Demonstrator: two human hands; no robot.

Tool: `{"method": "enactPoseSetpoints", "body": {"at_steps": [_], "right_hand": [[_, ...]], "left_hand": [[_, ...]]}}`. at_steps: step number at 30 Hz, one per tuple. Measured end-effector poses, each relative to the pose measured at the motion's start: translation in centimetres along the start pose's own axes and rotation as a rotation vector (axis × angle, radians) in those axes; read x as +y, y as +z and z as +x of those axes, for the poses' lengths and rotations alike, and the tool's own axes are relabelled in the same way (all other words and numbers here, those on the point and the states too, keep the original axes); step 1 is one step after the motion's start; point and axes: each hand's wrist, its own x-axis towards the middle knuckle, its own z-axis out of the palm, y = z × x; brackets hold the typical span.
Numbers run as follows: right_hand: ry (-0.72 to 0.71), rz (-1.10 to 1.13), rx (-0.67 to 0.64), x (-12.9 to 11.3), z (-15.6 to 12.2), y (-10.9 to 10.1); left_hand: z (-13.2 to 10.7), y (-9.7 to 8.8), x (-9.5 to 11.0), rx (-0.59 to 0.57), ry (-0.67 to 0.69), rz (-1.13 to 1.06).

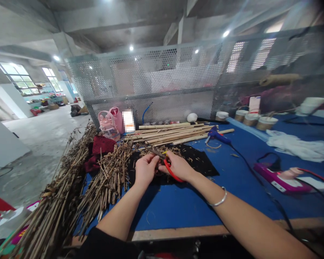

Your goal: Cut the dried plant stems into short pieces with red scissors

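My right hand (179,166) is closed round red-handled scissors (171,172), whose blades point up and left over my left hand. Fingers pinched, my left hand (145,168) sits right beside it; what it grips is too small and hidden to make out. Both hands are over a black cloth (205,163) strewn with dried plant bits (187,154). Just left of my left hand lies a heap of cut dried stems (112,176).
Longer dried stalks (56,201) overhang the blue table's left edge. Pale sticks (175,135) lie behind the cloth, with a blue glue gun (217,136) at their right end. A purple power strip (282,178), cables and white gloves (299,144) occupy the right. A perforated metal screen (151,82) stands behind.
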Motion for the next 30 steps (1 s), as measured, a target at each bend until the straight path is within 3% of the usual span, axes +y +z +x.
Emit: {"method": "enactPoseSetpoints", "body": {"at_steps": [9, 17, 23, 30], "right_hand": [[0.012, 0.108, 0.024, 0.1, -0.1, 1.2], [0.082, 0.097, 0.012, 0.2, 0.3, 0.6], [0.068, 0.056, -0.029, 0.2, 0.2, 0.1], [-0.012, 0.127, -0.063, -0.2, -0.3, -0.1]], "left_hand": [[-0.6, 0.1, 0.8, 0.016, 0.03, 0.029], [-0.2, -0.1, 0.5, 0.043, 0.012, -0.018], [-0.1, 0.0, 0.7, 0.1, -0.052, -0.108], [-0.5, 0.2, 1.3, 0.074, -0.078, -0.087]]}}
